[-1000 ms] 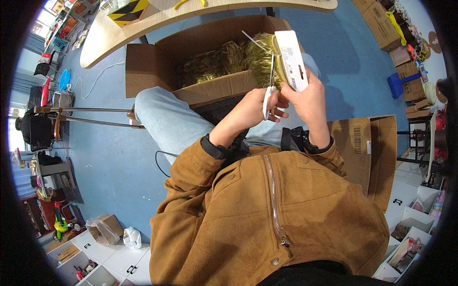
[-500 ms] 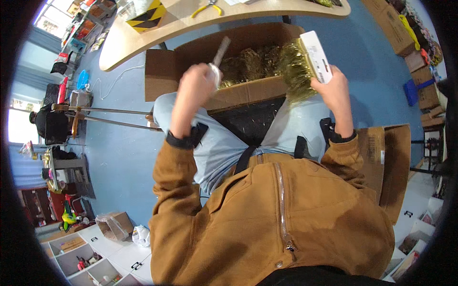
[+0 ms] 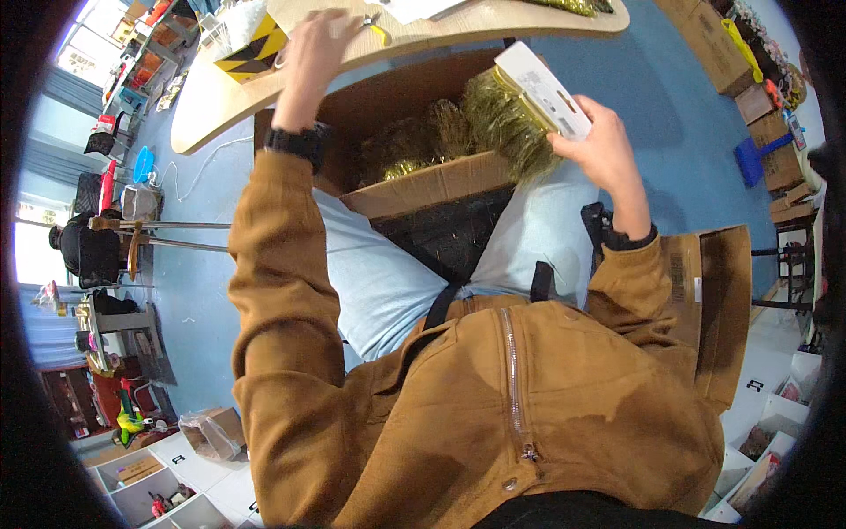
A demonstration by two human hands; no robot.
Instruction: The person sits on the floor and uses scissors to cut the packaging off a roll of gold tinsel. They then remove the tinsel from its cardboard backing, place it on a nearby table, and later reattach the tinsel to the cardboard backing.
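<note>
Brown canvas sleeves are reaching forward: the right hand (image 3: 601,141) is gripping a flat white card (image 3: 542,88) trailing shaggy gold tinsel (image 3: 507,128) over the open cardboard box (image 3: 423,181); farther off, the left hand (image 3: 310,53) is resting, fingers curled, on the pale wooden tabletop (image 3: 211,106).

head-worn fisheye, steeply downward, close
</note>
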